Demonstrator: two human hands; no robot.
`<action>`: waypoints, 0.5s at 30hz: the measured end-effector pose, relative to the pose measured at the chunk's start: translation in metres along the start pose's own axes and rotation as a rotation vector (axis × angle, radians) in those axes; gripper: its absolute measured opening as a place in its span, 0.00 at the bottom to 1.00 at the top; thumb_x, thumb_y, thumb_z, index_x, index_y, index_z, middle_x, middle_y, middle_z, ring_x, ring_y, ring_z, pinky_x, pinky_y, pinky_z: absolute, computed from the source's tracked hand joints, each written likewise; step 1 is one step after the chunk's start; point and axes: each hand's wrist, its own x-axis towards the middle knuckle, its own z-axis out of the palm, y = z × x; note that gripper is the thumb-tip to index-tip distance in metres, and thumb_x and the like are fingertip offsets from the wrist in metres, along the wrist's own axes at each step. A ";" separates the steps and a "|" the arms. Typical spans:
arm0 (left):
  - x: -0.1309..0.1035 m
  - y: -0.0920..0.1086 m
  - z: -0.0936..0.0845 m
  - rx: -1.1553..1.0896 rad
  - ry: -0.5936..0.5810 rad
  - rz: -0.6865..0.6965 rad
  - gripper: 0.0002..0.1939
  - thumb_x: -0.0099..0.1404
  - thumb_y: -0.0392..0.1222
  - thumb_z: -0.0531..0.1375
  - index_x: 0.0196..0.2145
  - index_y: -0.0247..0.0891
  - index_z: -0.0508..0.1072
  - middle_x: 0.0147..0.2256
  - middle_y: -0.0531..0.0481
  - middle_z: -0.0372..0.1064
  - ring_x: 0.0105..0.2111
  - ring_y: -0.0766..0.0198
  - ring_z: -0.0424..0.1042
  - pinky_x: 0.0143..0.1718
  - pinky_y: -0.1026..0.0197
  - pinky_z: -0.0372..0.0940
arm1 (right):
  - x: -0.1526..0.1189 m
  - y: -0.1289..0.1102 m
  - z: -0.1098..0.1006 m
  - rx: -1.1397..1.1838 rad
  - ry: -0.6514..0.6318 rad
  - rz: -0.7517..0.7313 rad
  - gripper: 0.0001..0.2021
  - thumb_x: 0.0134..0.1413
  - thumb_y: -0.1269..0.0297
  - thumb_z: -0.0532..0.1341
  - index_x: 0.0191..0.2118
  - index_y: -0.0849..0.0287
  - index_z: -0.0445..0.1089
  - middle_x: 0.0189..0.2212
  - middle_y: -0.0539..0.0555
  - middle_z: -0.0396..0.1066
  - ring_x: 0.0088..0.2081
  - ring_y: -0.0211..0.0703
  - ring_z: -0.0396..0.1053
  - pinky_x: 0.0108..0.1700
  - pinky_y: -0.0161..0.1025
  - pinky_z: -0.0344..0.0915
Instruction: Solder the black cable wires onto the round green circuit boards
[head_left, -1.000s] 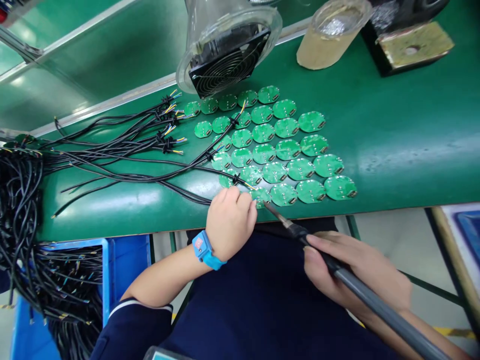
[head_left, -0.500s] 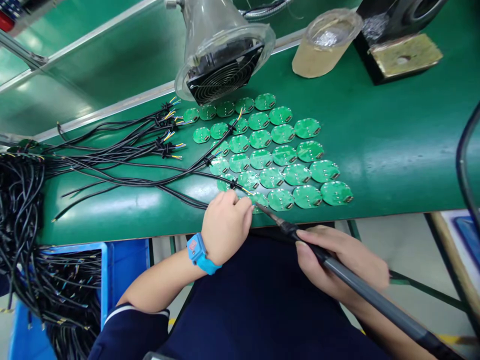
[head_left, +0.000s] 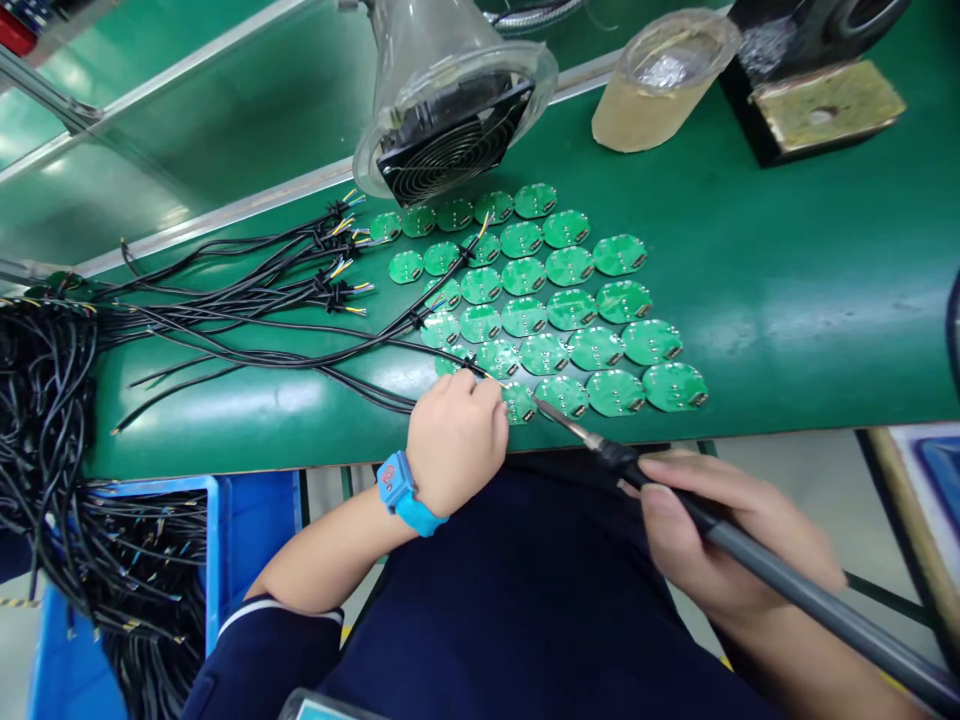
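My left hand (head_left: 457, 440), with a blue wrist strap (head_left: 403, 495), is closed at the front edge of the board rows. A black cable (head_left: 367, 393) runs into its fingers, whose grip is partly hidden. Just beside the fingertips lies a round green circuit board (head_left: 520, 402). Another cable end (head_left: 469, 365) with thin bared wires reaches over the boards above that hand. My right hand (head_left: 727, 530) grips a soldering iron (head_left: 817, 595) like a pen. Its tip points left, close to the right edge of the board by my left hand; whether it touches cannot be made out.
Several rows of green boards (head_left: 594, 348) cover the middle of the green bench (head_left: 787, 300). Black cables (head_left: 247, 295) lie to the left, above a blue bin (head_left: 212, 560). A fume hood with fan (head_left: 450, 150), a tape-covered cup (head_left: 652, 100) and a sponge stand (head_left: 825, 110) stand behind.
My right hand has drawn the soldering iron to the right, so its tip sits farther from my left fingers. My left hand has stayed nearly in place, still closed.
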 end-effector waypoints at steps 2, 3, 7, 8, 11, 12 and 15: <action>-0.001 0.001 0.000 0.009 0.001 -0.013 0.06 0.64 0.37 0.54 0.29 0.37 0.67 0.29 0.47 0.62 0.31 0.58 0.63 0.32 0.57 0.60 | -0.002 0.006 -0.004 0.034 0.021 -0.005 0.05 0.51 0.71 0.61 0.36 0.58 0.69 0.28 0.54 0.72 0.28 0.41 0.72 0.29 0.36 0.71; -0.002 0.001 0.000 0.005 0.002 -0.011 0.06 0.64 0.37 0.54 0.29 0.36 0.67 0.30 0.46 0.62 0.31 0.58 0.63 0.33 0.56 0.61 | -0.004 0.009 -0.006 0.045 0.041 -0.017 0.06 0.50 0.72 0.61 0.36 0.58 0.69 0.28 0.54 0.72 0.29 0.42 0.72 0.30 0.37 0.70; -0.002 -0.012 -0.003 -0.079 0.127 0.046 0.08 0.66 0.39 0.54 0.31 0.34 0.69 0.31 0.46 0.63 0.33 0.60 0.63 0.36 0.57 0.62 | -0.007 0.019 -0.009 0.046 0.115 0.010 0.09 0.47 0.76 0.63 0.37 0.59 0.71 0.28 0.55 0.73 0.29 0.41 0.72 0.31 0.36 0.70; -0.001 -0.019 -0.005 -0.085 0.186 0.054 0.08 0.66 0.39 0.54 0.33 0.34 0.71 0.31 0.46 0.64 0.34 0.60 0.63 0.37 0.57 0.62 | -0.008 0.020 -0.010 0.045 0.124 0.026 0.09 0.47 0.76 0.63 0.36 0.59 0.71 0.28 0.55 0.73 0.28 0.41 0.72 0.30 0.37 0.70; 0.010 -0.040 -0.011 -0.040 0.260 0.135 0.08 0.65 0.42 0.57 0.40 0.39 0.73 0.37 0.45 0.66 0.39 0.59 0.63 0.43 0.53 0.61 | -0.010 0.025 -0.011 -0.005 0.142 0.053 0.06 0.48 0.74 0.63 0.34 0.59 0.71 0.26 0.55 0.73 0.26 0.42 0.72 0.28 0.37 0.69; 0.014 -0.045 -0.013 -0.020 0.232 0.199 0.09 0.65 0.43 0.58 0.41 0.42 0.74 0.39 0.45 0.66 0.42 0.58 0.63 0.44 0.52 0.61 | -0.010 0.026 -0.011 -0.028 0.153 0.052 0.05 0.48 0.73 0.63 0.34 0.59 0.71 0.26 0.55 0.73 0.26 0.42 0.72 0.27 0.37 0.68; 0.030 -0.055 -0.017 0.037 0.079 0.420 0.11 0.65 0.45 0.56 0.43 0.48 0.74 0.46 0.45 0.65 0.48 0.56 0.60 0.48 0.50 0.60 | -0.009 0.027 -0.011 -0.034 0.160 0.067 0.04 0.48 0.71 0.63 0.32 0.58 0.71 0.26 0.55 0.73 0.26 0.42 0.71 0.26 0.38 0.68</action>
